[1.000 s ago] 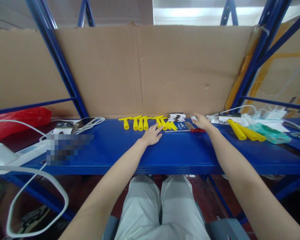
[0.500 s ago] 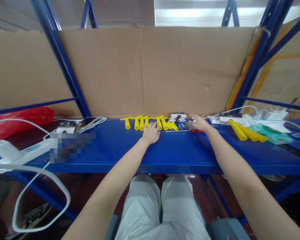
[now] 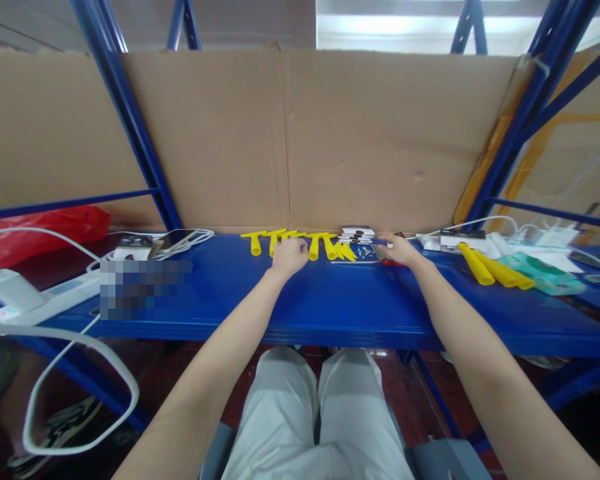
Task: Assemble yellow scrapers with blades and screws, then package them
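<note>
On the blue shelf top (image 3: 240,293), several yellow T-shaped pieces (image 3: 314,248) with round hollow handles lie in a row. My left hand (image 3: 291,258) is at the row, its fingers curled around one of them, which it mostly covers. To the right lie a fan of flat yellow pointed pieces (image 3: 347,252) and a stack of small black-and-white boxes (image 3: 356,235). My right hand (image 3: 401,251) is closed beside the stack, over a red item (image 3: 391,262) and some grey strips. A small white patch shows at its fingers; what they grip is unclear.
Cardboard (image 3: 360,140) stands behind the shelf, between blue posts. Larger yellow tubes (image 3: 480,265) lie at the right with a green packet (image 3: 545,273). At the left are a white power strip (image 3: 55,300), cables and a red bag (image 3: 45,233). A thin rod lies in front of the boxes.
My left hand has shifted slightly left, and its spread fingers have curled onto a yellow T-shaped piece. My right hand stays by the red item. The view has tilted a little.
</note>
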{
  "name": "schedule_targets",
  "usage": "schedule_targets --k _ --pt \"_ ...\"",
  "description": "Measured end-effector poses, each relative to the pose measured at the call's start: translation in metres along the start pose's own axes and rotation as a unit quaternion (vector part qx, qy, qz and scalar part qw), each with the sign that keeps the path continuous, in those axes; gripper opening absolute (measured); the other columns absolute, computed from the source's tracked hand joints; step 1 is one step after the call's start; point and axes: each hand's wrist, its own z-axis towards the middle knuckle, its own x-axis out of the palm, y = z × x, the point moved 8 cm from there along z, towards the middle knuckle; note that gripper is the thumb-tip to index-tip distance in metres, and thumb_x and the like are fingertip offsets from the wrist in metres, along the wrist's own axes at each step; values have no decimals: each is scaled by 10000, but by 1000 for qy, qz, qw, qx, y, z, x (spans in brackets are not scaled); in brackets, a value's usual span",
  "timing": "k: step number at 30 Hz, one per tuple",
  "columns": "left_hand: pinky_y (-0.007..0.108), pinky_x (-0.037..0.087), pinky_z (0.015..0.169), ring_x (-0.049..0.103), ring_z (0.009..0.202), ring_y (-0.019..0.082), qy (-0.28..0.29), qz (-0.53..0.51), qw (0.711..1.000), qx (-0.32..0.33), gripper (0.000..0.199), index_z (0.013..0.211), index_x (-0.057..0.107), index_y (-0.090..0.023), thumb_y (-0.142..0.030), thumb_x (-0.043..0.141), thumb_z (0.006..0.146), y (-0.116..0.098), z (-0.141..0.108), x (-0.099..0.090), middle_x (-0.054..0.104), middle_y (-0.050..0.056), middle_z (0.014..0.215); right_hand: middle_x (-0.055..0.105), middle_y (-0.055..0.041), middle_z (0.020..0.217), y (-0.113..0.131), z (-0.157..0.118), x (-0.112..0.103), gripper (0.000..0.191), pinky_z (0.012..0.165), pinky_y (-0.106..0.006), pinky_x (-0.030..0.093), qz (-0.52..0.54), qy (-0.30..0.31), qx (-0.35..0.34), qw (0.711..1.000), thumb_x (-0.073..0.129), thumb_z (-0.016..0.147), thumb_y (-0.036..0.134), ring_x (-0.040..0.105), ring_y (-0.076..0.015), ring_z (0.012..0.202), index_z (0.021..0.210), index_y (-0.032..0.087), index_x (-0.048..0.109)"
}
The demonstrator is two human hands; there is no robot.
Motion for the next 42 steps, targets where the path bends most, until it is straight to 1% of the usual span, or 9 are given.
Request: schedule_targets --k 3,9,15,18,20,29,34,37,42 --pt "298 463 862 625 951 199 2 -49 999 17 300 910 705 -197 -207 424 807 -1 14 -8 704 68 968 630 -100 1176 0 1 2 333 994 -369 400 -6 13 1 1000 532 784 189 577 -242 1095 1093 144 650" --pt "274 468 846 623 987 199 -10 -94 996 -6 353 1068 657 -177 -180 432 797 -8 49 -13 689 77 1031 633 -75 1176 -5 4 6 338 972 -350 420 -14 5 -15 1000 529 790 212 583 -225 1084 1105 169 643" --pt "326 408 954 519 1179 250 98 -46 992 -65 702 1438 242 -135 -210 503 791 -13 50 51 519 167 1309 628 -113 1177 -8 5 11 363 956 -356 435 -18 13 -35 999 510 807 246 584 -237 1085 1131 131 629" --pt "320 390 971 476 1225 258 179 -49 978 -97 695 1428 257 -122 -288 512 803 -12 41 82 424 197 1385 623 -119 1184 -8 6 12 370 951 -348 439 -17 17 -37 999 503 812 252 584 -235 1086 1139 125 624" --pt "328 392 967 494 1206 268 184 -47 977 -99 650 1403 315 -134 -256 517 798 -14 38 89 464 198 1349 622 -123 1184 -8 6 12 375 948 -343 440 -21 20 -34 999 502 815 251 585 -233 1083 1147 119 619" --pt "365 412 945 560 1122 279 120 -56 987 -91 460 1280 492 -143 -149 443 823 -19 38 77 557 195 1232 619 -110 1193 -5 3 12 379 931 -316 446 -30 30 -19 999 499 833 265 589 -217 1072 1171 131 605" --pt "346 416 939 543 1145 259 59 -177 978 -98 343 1117 610 -140 -103 484 800 -9 51 59 622 163 1159 627 -117 1179 -6 4 12 390 925 -311 446 -32 35 -13 999 502 833 266 599 -214 1050 1183 121 599" --pt "292 467 850 605 1040 218 1 -349 923 -165 265 1013 633 -144 -84 529 777 11 55 45 665 127 1061 629 -112 1176 -5 4 11 389 918 -311 449 -33 35 -14 999 503 832 269 602 -214 1045 1182 127 601" --pt "239 511 607 658 639 130 -25 -631 714 -302 287 1090 541 -158 -89 507 813 37 39 48 658 110 994 627 -116 1180 -4 3 10 390 936 -320 441 -41 34 -13 999 489 837 273 595 -224 1064 1179 126 606"
